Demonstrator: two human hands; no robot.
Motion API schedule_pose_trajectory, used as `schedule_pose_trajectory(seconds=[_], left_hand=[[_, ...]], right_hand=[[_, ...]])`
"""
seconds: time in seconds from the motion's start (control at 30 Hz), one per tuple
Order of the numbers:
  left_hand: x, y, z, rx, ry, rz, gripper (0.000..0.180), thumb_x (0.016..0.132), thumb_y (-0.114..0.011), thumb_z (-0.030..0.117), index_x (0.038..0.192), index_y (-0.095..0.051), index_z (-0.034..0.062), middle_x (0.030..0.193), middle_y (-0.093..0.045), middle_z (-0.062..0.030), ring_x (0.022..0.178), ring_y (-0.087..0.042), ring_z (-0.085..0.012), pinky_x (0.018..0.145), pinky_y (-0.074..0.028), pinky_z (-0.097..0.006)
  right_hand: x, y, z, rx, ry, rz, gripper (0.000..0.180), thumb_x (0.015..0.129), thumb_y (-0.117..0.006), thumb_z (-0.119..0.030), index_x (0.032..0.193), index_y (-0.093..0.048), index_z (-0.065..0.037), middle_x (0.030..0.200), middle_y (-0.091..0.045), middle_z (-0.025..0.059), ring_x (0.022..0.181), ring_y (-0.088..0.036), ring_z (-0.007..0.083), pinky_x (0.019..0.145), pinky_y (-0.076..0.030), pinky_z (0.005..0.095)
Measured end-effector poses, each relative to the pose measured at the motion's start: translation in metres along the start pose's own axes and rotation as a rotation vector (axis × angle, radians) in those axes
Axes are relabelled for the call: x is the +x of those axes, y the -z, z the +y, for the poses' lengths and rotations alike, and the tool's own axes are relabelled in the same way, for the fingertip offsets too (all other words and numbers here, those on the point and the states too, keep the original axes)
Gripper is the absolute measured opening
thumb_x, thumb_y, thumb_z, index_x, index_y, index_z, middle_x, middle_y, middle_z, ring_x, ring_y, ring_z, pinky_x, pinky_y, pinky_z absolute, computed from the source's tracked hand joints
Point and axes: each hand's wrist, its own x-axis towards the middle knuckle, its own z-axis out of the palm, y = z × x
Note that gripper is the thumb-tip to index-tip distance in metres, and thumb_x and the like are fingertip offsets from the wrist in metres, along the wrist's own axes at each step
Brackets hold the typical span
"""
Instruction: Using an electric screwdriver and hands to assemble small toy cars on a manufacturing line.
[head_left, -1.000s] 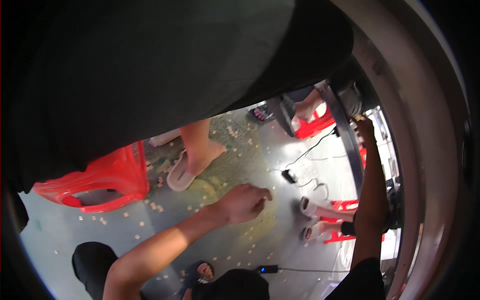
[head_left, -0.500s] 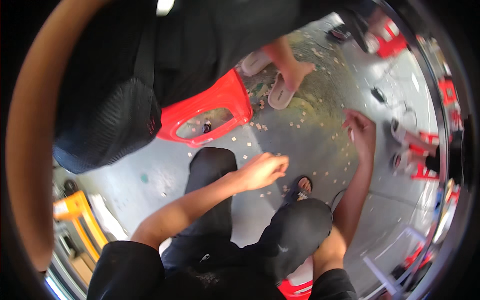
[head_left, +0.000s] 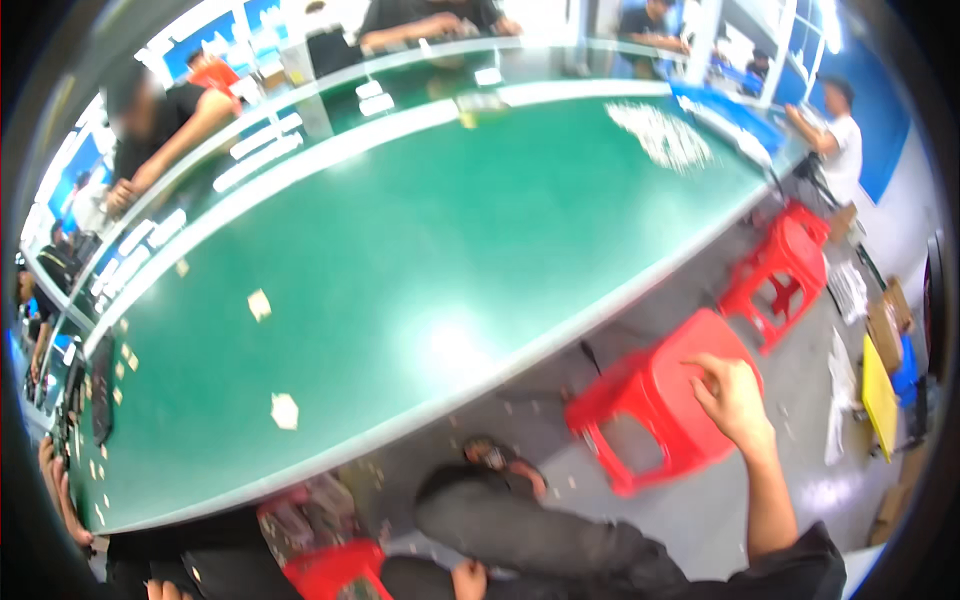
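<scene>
2 hands are showing apart: the right hand is resting with curled fingers on the seat of the nearest red stool, not clamped around it, while the left hand is lying low by the person's dark trousers, and I cannot tell whether it is gripping anything. The stool is standing on the grey floor just beside the pale edge of the long green table, with a second red stool sitting farther along that edge and open floor lying to the right. Small paper scraps are lying scattered on the tabletop, and other people are working on its far side.
</scene>
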Motion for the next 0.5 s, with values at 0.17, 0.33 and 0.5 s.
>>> schedule_pose_trajectory(seconds=[0.17,0.33,0.5], left_hand=[[0.184,0.071,0.100,0.113,-0.203,0.438,0.015,0.077,-0.057,0.009,0.074,-0.058,-0.0065,0.078,-0.062,-0.0231,0.080,-0.062,-0.0342,0.074,-0.048,-0.044],[0.196,0.303,0.254,0.423,-0.188,0.749,0.014,0.079,-0.056,0.008,0.075,-0.060,-0.0050,0.079,-0.062,-0.0199,0.084,-0.062,-0.0310,0.077,-0.049,-0.041],[0.121,0.483,0.336,0.901,-0.023,1.049,0.013,0.081,-0.055,0.007,0.077,-0.061,-0.0035,0.079,-0.062,-0.0166,0.088,-0.062,-0.0279,0.079,-0.049,-0.038]], right_hand=[[0.080,-0.105,0.128,-0.446,-0.227,-0.749,0.087,0.065,-0.076,-0.058,0.128,-0.052,-0.003,0.108,-0.065,0.0226,0.101,-0.062,0.0381,0.086,-0.049,0.0474],[0.124,-0.150,0.147,-0.275,0.393,-0.643,0.081,0.072,-0.073,-0.053,0.135,-0.047,-0.009,0.139,-0.047,0.0170,0.126,-0.046,0.0340,0.102,-0.039,0.0443],[0.246,-0.142,0.032,-0.204,0.646,-0.801,0.081,0.074,-0.072,-0.052,0.136,-0.046,-0.009,0.140,-0.045,0.0169,0.127,-0.045,0.0339,0.103,-0.038,0.0441]])
